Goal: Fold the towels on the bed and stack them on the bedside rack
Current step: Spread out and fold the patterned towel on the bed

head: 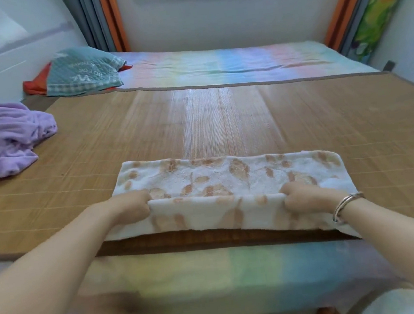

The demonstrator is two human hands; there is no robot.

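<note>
Lying crosswise, towel (231, 179), hands seemingly pinching

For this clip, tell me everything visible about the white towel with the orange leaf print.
The patterned towel looks like white terry cloth with orange-brown leaf shapes. It lies lengthwise across the near edge of the bamboo mat, partly folded, near edge lifted. The left hand and right hand each pinch that raised edge in a curled grip.

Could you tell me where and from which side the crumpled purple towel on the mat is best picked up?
Probably by the flat flap at the near edge of the purple towel, coming from the right over the bare mat. The rest is a bunched heap, and its left side runs out of frame.
</note>
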